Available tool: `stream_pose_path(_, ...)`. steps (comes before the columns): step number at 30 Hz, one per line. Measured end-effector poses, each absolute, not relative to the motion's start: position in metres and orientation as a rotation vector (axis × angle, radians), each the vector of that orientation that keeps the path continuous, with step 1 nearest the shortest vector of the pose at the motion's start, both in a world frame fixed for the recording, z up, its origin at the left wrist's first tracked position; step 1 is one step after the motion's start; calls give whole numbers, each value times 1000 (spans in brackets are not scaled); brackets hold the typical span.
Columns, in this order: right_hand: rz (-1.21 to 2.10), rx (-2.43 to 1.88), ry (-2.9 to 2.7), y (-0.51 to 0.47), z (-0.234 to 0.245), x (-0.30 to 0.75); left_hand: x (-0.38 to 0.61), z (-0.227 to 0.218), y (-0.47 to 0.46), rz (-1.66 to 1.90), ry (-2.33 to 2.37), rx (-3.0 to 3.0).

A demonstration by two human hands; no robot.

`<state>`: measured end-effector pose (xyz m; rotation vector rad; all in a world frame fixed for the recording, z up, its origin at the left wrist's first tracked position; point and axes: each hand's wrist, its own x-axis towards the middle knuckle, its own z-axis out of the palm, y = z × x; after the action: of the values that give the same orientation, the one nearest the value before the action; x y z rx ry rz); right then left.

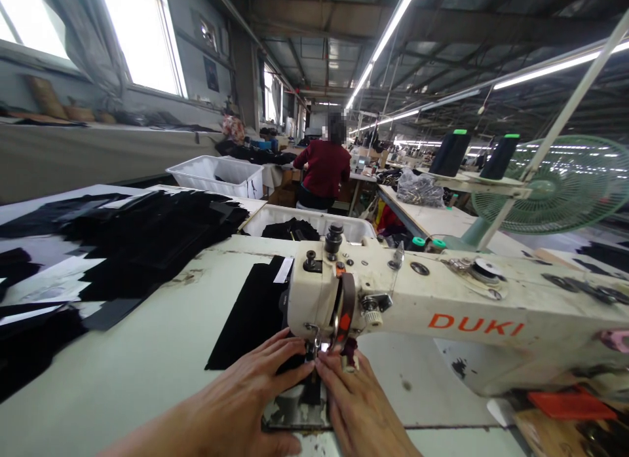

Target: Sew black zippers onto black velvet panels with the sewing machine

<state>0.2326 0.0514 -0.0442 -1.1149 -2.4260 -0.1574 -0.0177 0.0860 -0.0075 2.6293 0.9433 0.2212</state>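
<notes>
Right under the needle of the cream sewing machine [442, 306], a black fabric strip [255, 313] lies flat on the table [147, 365], its long axis running away from me and slightly to the right, the near end tucked beneath the presser foot and the far end carrying a small white label. My left hand [250, 385] lies palm down on the near part of the strip, fingers together and stretched toward the needle, pressing the cloth flat. My right hand [354, 398] comes in from the lower right, fingers straight and close together, tips touching the cloth just beside the foot and almost meeting the left fingertips. Both forearms angle inward from the bottom edge of the view. To the left of the strip the table is bare for a stretch, then heaped with black cut pieces [142, 234]. The machine's arm closes off the right side. A white bin [314, 221] of dark cloth sits behind the machine head. Further off, a person in a red top [324, 169] sits facing away, and a green fan [570, 182] stands at right.
</notes>
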Motion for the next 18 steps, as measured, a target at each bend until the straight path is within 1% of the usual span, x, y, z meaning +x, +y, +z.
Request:
stream_pose_path(6, -175, -1125, -2413, 53, -46, 232, -16, -3, 88, 271, 912, 2656)
stream_pose_path(11, -310, -1066, -2431, 55, -50, 237, -19, 4, 94, 403, 756, 2647)
stream_pose_path(15, -428, -962, -2410, 63, -56, 240, -26, 5, 122, 496, 932, 2641)
stream_pose_path(18, -492, -903, -2384, 66, -54, 243, -31, 3, 137, 450, 1076, 2688)
